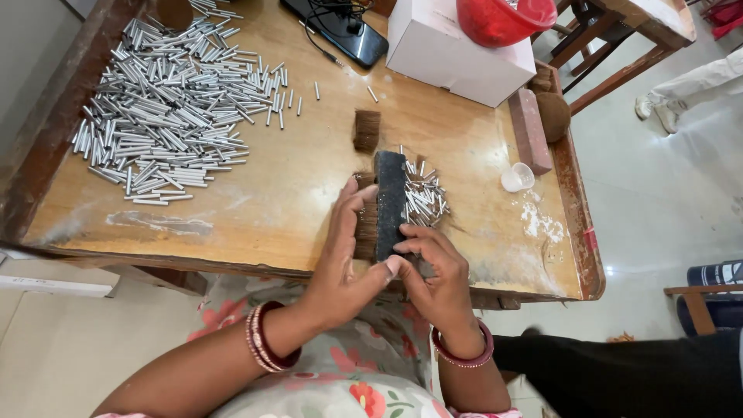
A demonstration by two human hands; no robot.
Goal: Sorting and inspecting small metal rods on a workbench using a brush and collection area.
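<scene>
Dark block (391, 203) — pressed by both hands (340, 263) — beside metal tubes (424, 200).

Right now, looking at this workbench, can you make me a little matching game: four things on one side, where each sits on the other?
Things:
1. big pile of metal tubes
2. red bowl
3. dark block
4. small white cup

Places:
A. on the white box
B. between the two hands
C. far left of the table
D. beside the pink bar

Pairs: 1-C, 2-A, 3-B, 4-D
</scene>
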